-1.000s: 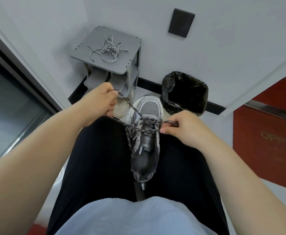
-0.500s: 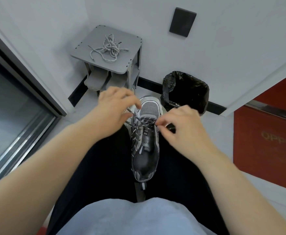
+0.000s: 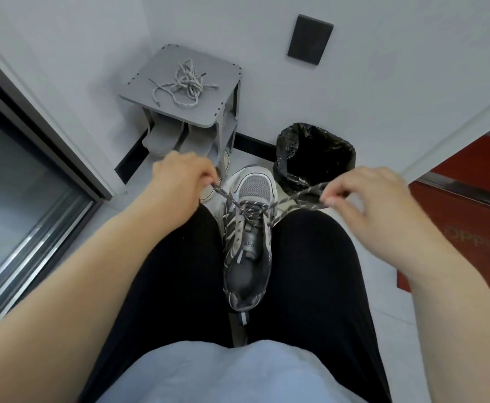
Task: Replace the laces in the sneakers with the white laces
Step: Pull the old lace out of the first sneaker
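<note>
The left hand point(image 3: 180, 178), at ten o'clock from the sneaker point(image 3: 248, 245), pinches one end of the dark lace point(image 3: 223, 193). The white laces point(image 3: 187, 82) lie in a heap on the grey stand point(image 3: 222, 91) at eleven o'clock. The sneaker sits between the legs point(image 3: 180, 271). At two o'clock the right hand point(image 3: 366, 196) pinches the other lace end.

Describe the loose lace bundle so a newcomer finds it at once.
A grey stand sits in the corner. The lace bundle lies tangled on its top. It is pale and loose, unlike the dark lace threaded through the sneaker.
</note>
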Demonstrator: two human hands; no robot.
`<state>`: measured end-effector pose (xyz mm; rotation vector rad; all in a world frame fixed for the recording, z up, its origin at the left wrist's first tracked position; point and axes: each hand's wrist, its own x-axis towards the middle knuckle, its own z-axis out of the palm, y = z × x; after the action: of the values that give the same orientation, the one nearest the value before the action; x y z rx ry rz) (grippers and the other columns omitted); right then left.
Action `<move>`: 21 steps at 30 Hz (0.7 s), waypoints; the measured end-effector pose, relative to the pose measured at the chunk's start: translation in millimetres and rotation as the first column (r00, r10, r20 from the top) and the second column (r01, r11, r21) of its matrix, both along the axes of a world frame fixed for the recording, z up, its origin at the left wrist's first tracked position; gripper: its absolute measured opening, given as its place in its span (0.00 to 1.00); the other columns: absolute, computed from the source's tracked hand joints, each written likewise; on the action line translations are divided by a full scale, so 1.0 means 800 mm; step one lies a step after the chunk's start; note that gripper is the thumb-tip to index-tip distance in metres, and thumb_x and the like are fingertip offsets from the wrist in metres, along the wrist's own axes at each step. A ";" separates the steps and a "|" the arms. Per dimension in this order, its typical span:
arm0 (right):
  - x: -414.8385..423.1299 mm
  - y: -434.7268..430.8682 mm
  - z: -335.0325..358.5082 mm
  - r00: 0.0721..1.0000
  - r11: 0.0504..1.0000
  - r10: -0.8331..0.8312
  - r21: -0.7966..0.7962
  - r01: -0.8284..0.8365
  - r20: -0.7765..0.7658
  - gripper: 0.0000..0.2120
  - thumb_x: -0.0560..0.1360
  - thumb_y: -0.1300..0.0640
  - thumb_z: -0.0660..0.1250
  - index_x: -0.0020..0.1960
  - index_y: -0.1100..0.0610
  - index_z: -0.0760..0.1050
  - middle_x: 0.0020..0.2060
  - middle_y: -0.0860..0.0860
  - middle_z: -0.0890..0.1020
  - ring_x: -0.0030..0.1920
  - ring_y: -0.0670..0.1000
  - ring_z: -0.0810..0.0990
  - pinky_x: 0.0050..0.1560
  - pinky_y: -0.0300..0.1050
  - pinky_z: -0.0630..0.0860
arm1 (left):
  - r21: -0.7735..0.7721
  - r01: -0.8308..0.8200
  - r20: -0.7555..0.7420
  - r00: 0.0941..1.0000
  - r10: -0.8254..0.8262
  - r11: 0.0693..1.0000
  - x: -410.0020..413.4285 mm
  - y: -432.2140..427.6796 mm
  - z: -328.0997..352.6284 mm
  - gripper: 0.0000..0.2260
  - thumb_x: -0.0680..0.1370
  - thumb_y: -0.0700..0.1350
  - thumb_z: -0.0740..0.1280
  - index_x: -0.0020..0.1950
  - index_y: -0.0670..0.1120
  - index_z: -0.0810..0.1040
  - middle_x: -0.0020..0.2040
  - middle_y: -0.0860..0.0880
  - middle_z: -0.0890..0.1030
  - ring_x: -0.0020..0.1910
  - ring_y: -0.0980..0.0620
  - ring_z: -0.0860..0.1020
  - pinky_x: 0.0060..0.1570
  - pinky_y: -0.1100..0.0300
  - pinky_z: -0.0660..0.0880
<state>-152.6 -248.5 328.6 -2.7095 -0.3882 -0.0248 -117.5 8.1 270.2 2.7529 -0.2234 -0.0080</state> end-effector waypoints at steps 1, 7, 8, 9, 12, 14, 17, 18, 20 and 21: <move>-0.001 0.008 -0.009 0.999 0.998 0.042 -0.055 -0.042 0.005 0.03 0.72 0.57 0.69 0.44 0.50 0.80 0.46 0.46 0.79 0.52 0.51 0.73 0.62 0.47 0.63 | -0.046 -0.032 0.049 0.998 0.034 0.998 0.003 0.005 0.005 0.07 0.79 0.43 0.60 0.46 0.52 0.77 0.44 0.52 0.74 0.54 0.46 0.70 0.57 0.49 0.65; -0.001 0.064 -0.071 0.995 0.973 0.069 -0.215 -0.084 -0.076 0.09 0.76 0.48 0.63 0.54 0.47 0.78 0.49 0.46 0.81 0.59 0.50 0.72 0.71 0.46 0.46 | -0.002 0.214 -0.100 0.972 -0.213 0.977 -0.010 -0.002 0.019 0.04 0.77 0.48 0.63 0.44 0.58 0.75 0.39 0.61 0.74 0.50 0.56 0.66 0.62 0.56 0.56; 0.000 0.067 -0.076 0.994 0.972 0.053 -0.225 -0.073 -0.094 0.09 0.76 0.47 0.62 0.53 0.47 0.78 0.49 0.46 0.81 0.59 0.51 0.72 0.71 0.46 0.46 | 0.002 0.253 -0.132 0.959 -0.251 0.967 -0.015 -0.009 0.017 0.03 0.76 0.49 0.63 0.44 0.58 0.75 0.40 0.61 0.75 0.51 0.56 0.66 0.64 0.56 0.55; 0.002 0.067 -0.080 0.993 0.972 0.038 -0.224 -0.062 -0.111 0.09 0.76 0.47 0.62 0.52 0.46 0.79 0.50 0.47 0.81 0.59 0.51 0.73 0.72 0.47 0.46 | 0.008 0.281 -0.153 0.949 -0.277 0.960 -0.019 -0.015 0.012 0.02 0.75 0.50 0.64 0.44 0.57 0.76 0.42 0.60 0.75 0.53 0.55 0.68 0.65 0.56 0.55; 0.008 0.060 -0.077 0.988 0.976 0.009 -0.212 -0.043 -0.157 0.08 0.76 0.50 0.63 0.51 0.45 0.80 0.49 0.46 0.82 0.58 0.50 0.74 0.72 0.50 0.46 | -0.034 0.298 -0.143 0.943 -0.300 0.954 -0.025 -0.036 -0.002 0.07 0.75 0.54 0.64 0.50 0.55 0.77 0.46 0.58 0.74 0.55 0.55 0.71 0.63 0.56 0.59; 0.011 0.054 -0.072 0.987 0.978 0.010 -0.203 -0.042 -0.158 0.07 0.76 0.52 0.63 0.48 0.47 0.80 0.49 0.47 0.82 0.57 0.51 0.76 0.71 0.50 0.52 | -0.085 0.314 -0.110 0.940 -0.322 0.946 -0.028 -0.054 -0.010 0.12 0.74 0.57 0.65 0.55 0.56 0.76 0.48 0.56 0.73 0.55 0.55 0.71 0.59 0.57 0.61; 0.012 0.041 -0.059 0.990 0.989 -0.021 -0.145 0.000 -0.139 0.07 0.78 0.54 0.61 0.47 0.50 0.79 0.48 0.48 0.82 0.52 0.52 0.77 0.61 0.46 0.63 | -0.087 0.311 -0.141 0.937 -0.321 0.946 -0.032 -0.074 -0.022 0.16 0.73 0.59 0.65 0.59 0.57 0.74 0.50 0.55 0.70 0.57 0.54 0.69 0.62 0.54 0.60; 0.013 0.034 -0.052 0.988 0.996 -0.057 -0.074 0.047 -0.140 0.07 0.78 0.55 0.61 0.47 0.50 0.78 0.47 0.47 0.81 0.50 0.50 0.77 0.55 0.43 0.65 | -0.094 0.296 -0.143 0.941 -0.307 0.950 -0.033 -0.077 -0.027 0.15 0.73 0.59 0.65 0.58 0.57 0.75 0.49 0.56 0.69 0.58 0.53 0.68 0.63 0.53 0.60; 0.014 0.018 -0.029 0.980 0.984 -0.136 0.093 0.150 -0.142 0.07 0.78 0.56 0.60 0.44 0.50 0.74 0.42 0.45 0.79 0.45 0.47 0.75 0.44 0.39 0.64 | -0.113 0.273 -0.142 0.947 -0.288 0.955 -0.033 -0.076 -0.032 0.12 0.73 0.58 0.66 0.53 0.57 0.77 0.48 0.57 0.67 0.58 0.53 0.68 0.63 0.53 0.60; 0.014 0.010 -0.016 0.981 0.974 -0.149 0.150 0.167 -0.122 0.08 0.78 0.56 0.60 0.42 0.49 0.73 0.39 0.43 0.77 0.42 0.45 0.75 0.40 0.39 0.64 | -0.127 0.265 -0.146 0.948 -0.282 0.956 -0.032 -0.075 -0.032 0.12 0.72 0.58 0.66 0.53 0.57 0.77 0.48 0.56 0.68 0.57 0.53 0.68 0.63 0.54 0.60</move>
<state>-141.7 -240.9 315.7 -2.5627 -0.1306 0.0461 -143.0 -51.5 244.4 2.5763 -0.5430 -0.2863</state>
